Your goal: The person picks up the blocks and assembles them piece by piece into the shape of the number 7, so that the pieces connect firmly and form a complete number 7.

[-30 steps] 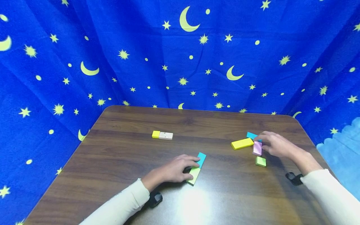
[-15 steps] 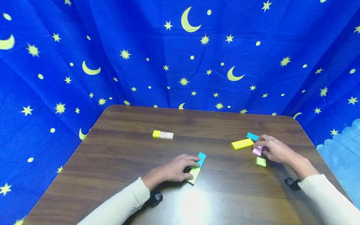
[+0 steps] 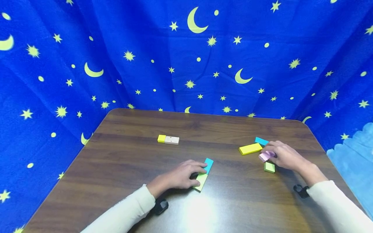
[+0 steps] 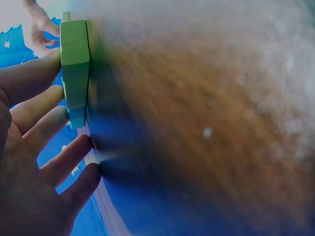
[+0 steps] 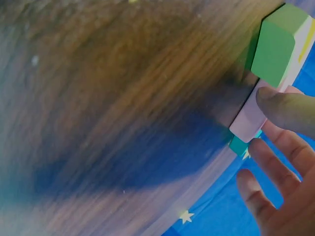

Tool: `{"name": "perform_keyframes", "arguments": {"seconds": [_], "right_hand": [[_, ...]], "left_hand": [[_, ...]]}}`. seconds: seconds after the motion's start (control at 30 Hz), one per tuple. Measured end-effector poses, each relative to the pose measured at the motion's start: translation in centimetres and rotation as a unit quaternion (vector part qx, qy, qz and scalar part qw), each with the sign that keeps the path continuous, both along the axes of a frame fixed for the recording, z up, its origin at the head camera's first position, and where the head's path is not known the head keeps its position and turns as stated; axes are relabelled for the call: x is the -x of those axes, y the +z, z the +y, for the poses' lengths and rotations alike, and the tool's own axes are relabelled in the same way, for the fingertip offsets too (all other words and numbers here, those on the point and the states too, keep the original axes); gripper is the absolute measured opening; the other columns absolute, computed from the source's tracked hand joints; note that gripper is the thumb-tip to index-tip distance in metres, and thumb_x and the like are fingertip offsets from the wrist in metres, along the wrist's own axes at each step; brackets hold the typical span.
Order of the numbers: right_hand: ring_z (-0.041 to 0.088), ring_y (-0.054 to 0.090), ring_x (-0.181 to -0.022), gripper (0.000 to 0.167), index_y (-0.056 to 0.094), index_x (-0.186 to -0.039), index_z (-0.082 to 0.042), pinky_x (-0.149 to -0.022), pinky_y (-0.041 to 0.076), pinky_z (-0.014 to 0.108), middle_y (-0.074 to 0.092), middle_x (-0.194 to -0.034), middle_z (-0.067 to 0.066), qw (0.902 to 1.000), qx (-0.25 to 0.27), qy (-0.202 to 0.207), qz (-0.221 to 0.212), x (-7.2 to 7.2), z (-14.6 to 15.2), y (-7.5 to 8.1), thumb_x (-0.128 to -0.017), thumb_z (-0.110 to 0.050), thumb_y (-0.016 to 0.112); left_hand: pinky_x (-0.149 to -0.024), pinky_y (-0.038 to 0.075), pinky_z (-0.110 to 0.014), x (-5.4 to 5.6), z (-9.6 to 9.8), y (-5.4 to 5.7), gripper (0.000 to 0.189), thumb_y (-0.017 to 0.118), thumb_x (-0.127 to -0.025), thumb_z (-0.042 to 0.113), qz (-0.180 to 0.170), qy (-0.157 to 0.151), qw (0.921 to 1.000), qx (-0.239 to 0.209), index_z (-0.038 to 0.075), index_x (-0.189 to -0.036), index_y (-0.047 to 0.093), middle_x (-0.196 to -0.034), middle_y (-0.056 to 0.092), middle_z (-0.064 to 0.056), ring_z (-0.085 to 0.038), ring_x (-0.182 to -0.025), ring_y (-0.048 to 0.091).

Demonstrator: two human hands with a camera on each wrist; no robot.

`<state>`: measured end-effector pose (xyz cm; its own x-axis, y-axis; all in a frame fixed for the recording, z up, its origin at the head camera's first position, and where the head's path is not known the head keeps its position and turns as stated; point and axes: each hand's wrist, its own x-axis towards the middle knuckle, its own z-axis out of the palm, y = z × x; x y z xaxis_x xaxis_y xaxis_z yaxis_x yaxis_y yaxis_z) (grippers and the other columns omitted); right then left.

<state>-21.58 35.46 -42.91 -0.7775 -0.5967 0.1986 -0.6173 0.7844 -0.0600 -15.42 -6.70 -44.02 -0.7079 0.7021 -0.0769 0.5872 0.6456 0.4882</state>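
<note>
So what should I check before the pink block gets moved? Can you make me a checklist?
1. Right hand has the pink block: ok, thumb and fingers pinch it.
2. Pink block is off the table: cannot tell.
3. Room around it: not ok, the small green block and long yellow block sit close by.
4. Left hand is at the two-block row: ok, it touches the row.
5. Row is lined up: ok, the pale green block and blue block lie end to end.
</note>
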Motion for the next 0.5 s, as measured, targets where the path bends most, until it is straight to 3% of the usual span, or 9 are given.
{"name": "perform_keyframes", "arguments": {"seconds": [0.5], "right_hand": [[0.027, 0.066, -0.091, 0.032, 0.075, -0.096, -0.013, -0.077, 0.055, 0.046, 0.074, -0.096, 0.003, 0.9981, 0.004, -0.041, -0.046, -0.04, 0.34, 0.22, -0.070, 0.006, 0.075]], "left_hand": [[-0.121, 0.032, -0.048, 0.21, 0.12, 0.19, 0.046, 0.070, -0.091, 0.028, -0.002, -0.006, 1.0000, 0.001, 0.018, -0.135, 0.061, -0.155, 0.046, 0.006, -0.023, -0.144, 0.043]]}}
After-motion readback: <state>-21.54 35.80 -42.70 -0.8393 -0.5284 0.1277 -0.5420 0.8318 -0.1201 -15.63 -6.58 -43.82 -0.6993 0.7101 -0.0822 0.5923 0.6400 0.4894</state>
